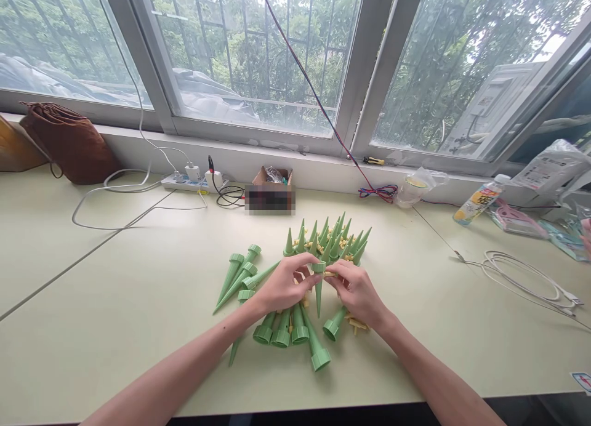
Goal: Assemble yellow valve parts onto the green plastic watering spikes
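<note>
Between thumb and fingers, my left hand [292,279] holds a green plastic watering spike [318,290], its wide collar up and its point down. My right hand [353,287] pinches a small yellow plastic piece [329,274] right beside that collar; whether the two touch I cannot tell. Behind my hands, several green spikes [327,249] stand point up with yellow pieces among them. More loose spikes [234,272] lie to the left, and others [300,333] lie below my hands with their open ends toward me. Near my right wrist are loose yellow pieces [357,323].
Along the window stand a brown drawstring bag [71,143], a power strip [184,181], a small cardboard box [273,175] and a plastic cup in a bag [413,187]. On the right are a drink bottle [481,200] and a coiled white cable [530,281].
</note>
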A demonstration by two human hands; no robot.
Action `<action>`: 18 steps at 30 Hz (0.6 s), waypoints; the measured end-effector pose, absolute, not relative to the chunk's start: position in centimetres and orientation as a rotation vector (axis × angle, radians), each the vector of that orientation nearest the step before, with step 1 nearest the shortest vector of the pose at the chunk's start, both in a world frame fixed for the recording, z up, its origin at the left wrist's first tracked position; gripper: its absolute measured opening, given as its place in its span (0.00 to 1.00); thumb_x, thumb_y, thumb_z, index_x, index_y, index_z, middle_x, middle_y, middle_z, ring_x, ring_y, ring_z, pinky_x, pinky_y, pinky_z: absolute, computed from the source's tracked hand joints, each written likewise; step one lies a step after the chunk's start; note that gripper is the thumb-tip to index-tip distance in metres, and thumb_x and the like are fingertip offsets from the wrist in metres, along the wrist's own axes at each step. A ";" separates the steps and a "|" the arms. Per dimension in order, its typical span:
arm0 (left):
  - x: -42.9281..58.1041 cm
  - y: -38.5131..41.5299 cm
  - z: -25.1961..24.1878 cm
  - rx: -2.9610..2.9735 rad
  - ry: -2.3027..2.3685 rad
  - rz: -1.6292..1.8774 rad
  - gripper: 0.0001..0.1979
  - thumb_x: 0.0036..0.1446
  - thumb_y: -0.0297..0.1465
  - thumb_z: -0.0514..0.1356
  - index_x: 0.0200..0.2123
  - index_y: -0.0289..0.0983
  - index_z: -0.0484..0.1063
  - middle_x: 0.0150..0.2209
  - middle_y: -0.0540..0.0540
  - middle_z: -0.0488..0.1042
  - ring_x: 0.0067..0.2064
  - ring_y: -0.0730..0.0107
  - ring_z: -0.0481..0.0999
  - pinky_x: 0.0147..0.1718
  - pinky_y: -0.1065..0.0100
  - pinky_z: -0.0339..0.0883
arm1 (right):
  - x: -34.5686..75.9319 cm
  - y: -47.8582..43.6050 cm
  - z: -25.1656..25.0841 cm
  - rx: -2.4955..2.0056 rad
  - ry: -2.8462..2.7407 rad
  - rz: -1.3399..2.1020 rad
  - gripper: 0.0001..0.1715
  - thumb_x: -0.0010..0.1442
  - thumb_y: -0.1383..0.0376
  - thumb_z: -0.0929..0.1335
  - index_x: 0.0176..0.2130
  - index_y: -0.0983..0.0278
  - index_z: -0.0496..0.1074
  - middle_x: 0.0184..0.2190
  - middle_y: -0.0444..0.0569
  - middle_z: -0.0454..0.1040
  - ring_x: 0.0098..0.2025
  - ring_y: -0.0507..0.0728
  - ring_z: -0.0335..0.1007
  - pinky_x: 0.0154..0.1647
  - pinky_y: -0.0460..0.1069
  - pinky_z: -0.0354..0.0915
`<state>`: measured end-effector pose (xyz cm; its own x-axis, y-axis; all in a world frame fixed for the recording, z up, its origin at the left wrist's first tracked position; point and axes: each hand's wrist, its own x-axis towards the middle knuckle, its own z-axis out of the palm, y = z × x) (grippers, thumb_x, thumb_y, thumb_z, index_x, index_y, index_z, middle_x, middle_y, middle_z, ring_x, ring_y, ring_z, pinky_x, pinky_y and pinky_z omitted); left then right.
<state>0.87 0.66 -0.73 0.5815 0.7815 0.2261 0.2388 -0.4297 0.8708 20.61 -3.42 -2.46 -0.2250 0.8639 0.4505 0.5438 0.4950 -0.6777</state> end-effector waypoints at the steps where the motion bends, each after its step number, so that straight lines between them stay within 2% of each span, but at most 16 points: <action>1: 0.9 0.7 -0.7 1.957 0.816 0.806 0.10 0.62 0.38 0.59 0.42 0.38 0.70 0.35 0.48 0.74 0.31 0.70 0.75 0.33 0.68 0.73 | 20.6 -3.4 -2.4 -1.167 -1.907 0.485 0.09 0.67 0.66 0.64 0.40 0.62 0.75 0.32 0.48 0.73 0.30 0.55 0.67 0.30 0.49 0.64; 10: 0.9 0.6 -0.8 1.944 0.821 0.808 0.10 0.61 0.37 0.59 0.42 0.37 0.71 0.34 0.48 0.75 0.31 0.70 0.76 0.32 0.68 0.72 | 20.5 -3.5 -2.4 -1.193 -1.912 0.495 0.08 0.67 0.68 0.65 0.39 0.62 0.74 0.32 0.47 0.73 0.31 0.55 0.67 0.31 0.49 0.63; 14: 0.9 0.6 -0.6 1.915 0.824 0.788 0.11 0.61 0.37 0.60 0.42 0.37 0.70 0.30 0.49 0.74 0.31 0.69 0.76 0.32 0.68 0.72 | 20.5 -3.5 -2.5 -1.198 -1.910 0.494 0.07 0.67 0.68 0.65 0.38 0.62 0.74 0.32 0.47 0.73 0.31 0.55 0.67 0.32 0.49 0.62; 18: 0.8 0.7 -0.7 1.767 0.844 0.721 0.13 0.61 0.40 0.59 0.44 0.37 0.68 0.25 0.51 0.73 0.25 0.71 0.72 0.26 0.70 0.68 | 20.4 -3.6 -2.4 -1.198 -1.899 0.509 0.07 0.67 0.68 0.65 0.37 0.62 0.73 0.31 0.46 0.73 0.30 0.54 0.66 0.32 0.48 0.62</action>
